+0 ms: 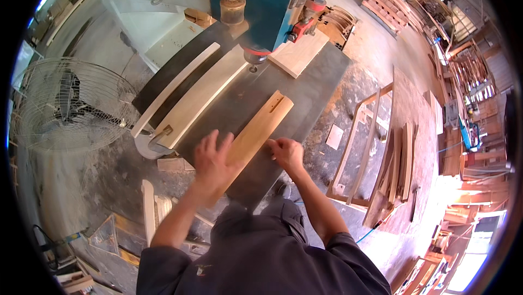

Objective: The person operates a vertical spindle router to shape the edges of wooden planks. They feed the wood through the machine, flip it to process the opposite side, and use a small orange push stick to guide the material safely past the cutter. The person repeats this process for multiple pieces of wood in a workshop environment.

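A light wooden board [256, 130] lies slantwise on the dark machine table [321, 85], with a slot cut near its far end. My left hand [212, 158] is at the board's left side, fingers spread, partly blurred. Just off its right edge is my right hand [287, 154], fingers curled in; anything inside them is too small or hidden to make out. Beyond the board, the machine's round head [255, 53] hangs low over the table. A wide pale wooden piece [204, 96] and a thin curved strip [177, 88] lie to the left.
A flat wooden panel [299, 55] lies right of the machine's blue column [261, 6]. At left stands a caged fan [71, 104]. On the right, a wooden frame [348, 156] leans beside stacked wooden strips [400, 161]. Wood offcuts [174, 164] lie beyond the table's left edge.
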`<state>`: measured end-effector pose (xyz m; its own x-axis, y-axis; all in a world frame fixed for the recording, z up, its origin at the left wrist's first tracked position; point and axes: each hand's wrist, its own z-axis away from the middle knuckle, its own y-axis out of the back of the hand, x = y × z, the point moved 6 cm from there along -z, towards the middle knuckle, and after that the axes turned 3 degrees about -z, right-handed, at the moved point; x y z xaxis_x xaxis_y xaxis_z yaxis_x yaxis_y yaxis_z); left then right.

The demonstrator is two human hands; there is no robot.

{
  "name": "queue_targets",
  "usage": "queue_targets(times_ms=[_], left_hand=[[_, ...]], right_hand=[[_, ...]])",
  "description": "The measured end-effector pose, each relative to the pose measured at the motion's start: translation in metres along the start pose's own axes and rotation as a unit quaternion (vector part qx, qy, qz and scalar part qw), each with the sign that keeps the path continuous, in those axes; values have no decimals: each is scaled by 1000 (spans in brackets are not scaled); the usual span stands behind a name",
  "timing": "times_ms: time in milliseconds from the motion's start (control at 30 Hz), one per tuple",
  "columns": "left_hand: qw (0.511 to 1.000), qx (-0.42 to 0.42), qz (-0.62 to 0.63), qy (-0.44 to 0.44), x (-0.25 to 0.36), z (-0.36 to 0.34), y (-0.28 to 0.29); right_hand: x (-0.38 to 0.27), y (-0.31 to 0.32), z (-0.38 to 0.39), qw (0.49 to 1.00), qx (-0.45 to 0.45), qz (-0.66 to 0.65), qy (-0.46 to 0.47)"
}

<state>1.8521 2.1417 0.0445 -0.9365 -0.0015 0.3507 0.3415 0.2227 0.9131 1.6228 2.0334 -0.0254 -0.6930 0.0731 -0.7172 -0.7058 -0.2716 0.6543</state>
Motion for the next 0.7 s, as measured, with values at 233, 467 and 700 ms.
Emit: queue_targets(times_ms=[233,467,700], left_hand=[[997,-12,-43,59,34,4,-58],[988,55,-91,112,8,-48,-62],[966,127,-143,175,15,-74,-79]], right_hand=[[-14,71,-94,863,35,162,478],[-29,77,-196,797,-9,163,582],[-53,81,-250,770,11,171,615]])
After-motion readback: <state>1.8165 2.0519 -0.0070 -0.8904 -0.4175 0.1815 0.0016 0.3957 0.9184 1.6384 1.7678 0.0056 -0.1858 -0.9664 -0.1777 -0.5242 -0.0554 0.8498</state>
